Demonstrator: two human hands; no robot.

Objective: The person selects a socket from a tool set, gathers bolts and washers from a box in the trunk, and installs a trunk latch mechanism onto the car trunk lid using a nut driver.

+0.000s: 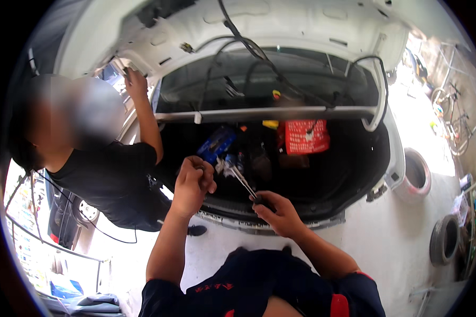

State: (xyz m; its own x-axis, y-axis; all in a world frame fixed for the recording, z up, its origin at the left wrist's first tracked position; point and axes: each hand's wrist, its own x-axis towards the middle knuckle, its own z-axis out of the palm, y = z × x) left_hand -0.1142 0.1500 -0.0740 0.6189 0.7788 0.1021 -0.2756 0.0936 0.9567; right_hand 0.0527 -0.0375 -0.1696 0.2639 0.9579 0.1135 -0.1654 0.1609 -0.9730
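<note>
In front of the open car boot (344, 185), my right hand (277, 214) is closed round the dark end of a slim shiny metal tool (243, 182). The tool points up and left over the boot; its exact kind is unclear. To its left, my left hand (191, 185) is raised with the fingers curled together. Whatever may be between those fingertips is too small to make out. Beyond the tool's tip lie a blue box (217, 144) and some whitish crumpled stuff (220, 165) inside the boot.
A red bag (307, 137) lies deeper in the boot. Loose black cables (248, 45) hang from the raised white tailgate (312, 26). At the left stands a person in black (106, 179), one hand (136, 82) on the tailgate. Tyres (444, 240) and a bicycle (452, 116) are at the right.
</note>
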